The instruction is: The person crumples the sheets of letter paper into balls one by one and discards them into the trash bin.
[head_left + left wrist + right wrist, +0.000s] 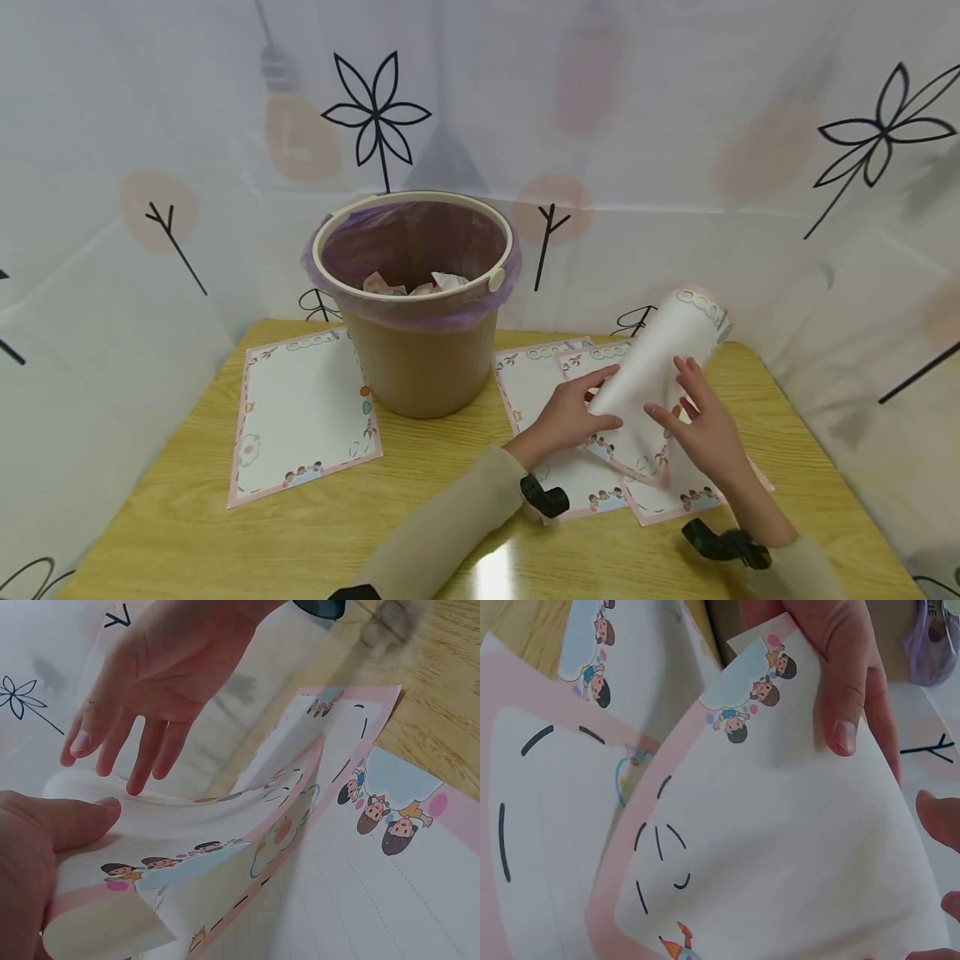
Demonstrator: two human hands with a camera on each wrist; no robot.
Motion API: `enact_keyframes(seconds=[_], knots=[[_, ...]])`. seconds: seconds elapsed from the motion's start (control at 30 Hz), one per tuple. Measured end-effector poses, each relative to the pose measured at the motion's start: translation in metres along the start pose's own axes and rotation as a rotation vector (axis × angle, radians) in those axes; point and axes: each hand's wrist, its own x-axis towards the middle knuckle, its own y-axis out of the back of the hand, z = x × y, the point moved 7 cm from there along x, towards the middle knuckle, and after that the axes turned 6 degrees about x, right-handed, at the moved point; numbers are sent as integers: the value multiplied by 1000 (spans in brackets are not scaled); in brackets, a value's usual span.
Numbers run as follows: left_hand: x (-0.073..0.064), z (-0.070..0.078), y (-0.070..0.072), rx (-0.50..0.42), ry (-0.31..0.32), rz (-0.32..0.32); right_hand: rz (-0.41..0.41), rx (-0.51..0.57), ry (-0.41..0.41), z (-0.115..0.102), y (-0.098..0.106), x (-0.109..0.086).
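Note:
A sheet of decorated paper (648,354) is raised and bent into a loose curl above other sheets. At its near left end, my left hand (564,419) grips it. The left wrist view has my left thumb (79,823) lying across the curl, by a printed row of children. On the paper's other side is my right hand (703,429), its fingers spread and relaxed with nothing held. In the right wrist view, only fingertips of that hand (939,821) show beside the paper's edge. My left hand (851,664) pinches the upper corner there.
Under the hands, pink-bordered sheets (525,392) overlap on the wooden table (420,475). A beige bin (427,367) with a purple liner (408,317) stands at the back, crumpled paper (450,282) inside. Another sheet (303,417) lies left of it. Behind hangs a patterned cloth (465,100).

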Motion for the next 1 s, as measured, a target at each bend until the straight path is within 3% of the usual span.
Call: enact_keyframes(seconds=[0.3, 0.73, 1.0], knots=[[-8, 0, 5, -45, -21, -51, -4, 69, 43, -8, -9, 5], [-15, 11, 10, -81, -93, -179, -3, 47, 61, -22, -18, 8], [-19, 16, 19, -116, -120, -205, -12, 34, 91, -33, -21, 7]])
